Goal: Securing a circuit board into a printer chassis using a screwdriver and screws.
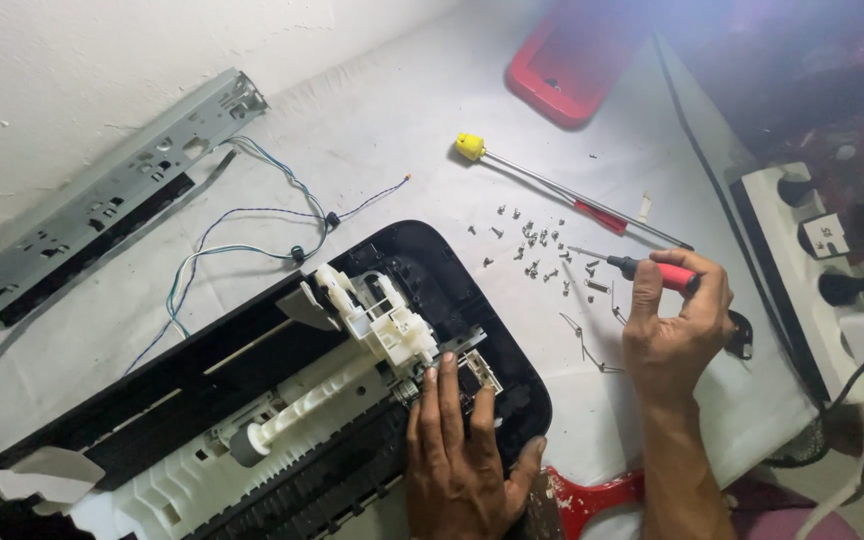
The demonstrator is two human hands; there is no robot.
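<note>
White worktop (372, 140) fills the view. Biggest item: black printer chassis (252, 400) with white plastic mechanism (372, 320) and white roller shaft (302, 405), running from 8 o'clock to centre. Grey metal rail (102, 200) lies at 10 o'clock, by the wall. Red tray (572, 60) at 1 o'clock, white power strip (812, 260) at 3 o'clock. Blue-white wire bundle (242, 240) sits between rail and chassis. Long screwdriver with yellow cap (562, 192) at 12–1 o'clock, well apart from both hands. Loose screws (537, 250) scattered just right of centre, thin wire springs (584, 340) just below them.

Left hand (457, 450) at 6 o'clock: fingers flat and mostly together, pressed on the chassis, fingertips touching the white mechanism's right end, thumb spread out to the chassis edge.

Right hand (672, 330) at 4 o'clock: fingers curled narrow around the red handle of a small screwdriver (632, 267), its tip pointing left into the screw scatter, at the edge of the screws.
</note>
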